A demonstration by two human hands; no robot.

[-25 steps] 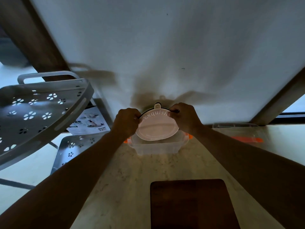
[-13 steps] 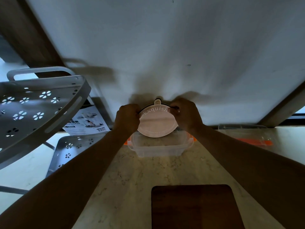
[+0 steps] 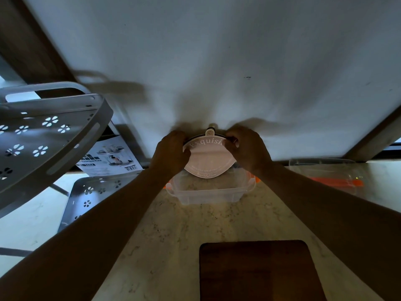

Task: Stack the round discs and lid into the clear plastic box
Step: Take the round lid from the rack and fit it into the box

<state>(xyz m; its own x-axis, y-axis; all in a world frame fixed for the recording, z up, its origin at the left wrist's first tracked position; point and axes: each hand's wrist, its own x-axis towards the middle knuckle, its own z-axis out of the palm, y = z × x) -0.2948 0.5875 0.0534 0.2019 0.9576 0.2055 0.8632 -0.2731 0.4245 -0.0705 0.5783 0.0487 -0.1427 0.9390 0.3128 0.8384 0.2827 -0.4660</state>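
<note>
A pale marble counter [image 3: 178, 231] is running back to a white wall, with a grey perforated rack [image 3: 50, 140] standing at the left and a dark board [image 3: 258, 270] lying near the front edge. At the back, close to the wall, the clear box [image 3: 208, 194] is sitting open, its orange clips showing at both ends; it seems to be empty, though its floor is partly hidden. Its lid [image 3: 325, 172] is lying apart at the right.

Both hands are holding a stack of discs [image 3: 209, 159] tilted above the box's far rim. The left hand [image 3: 171, 154] is pinching the left edge, the right hand [image 3: 247, 148] the right edge, fingers closed around the rim. The top disc is looking pale pink, lettered "Exquisi…", with a small hanging tab at the top and a dark edge behind it. It is probably light, stiff and smooth, so the layers may be prone to sliding; gripping opposite edges is keeping them together for lowering flat.
</note>
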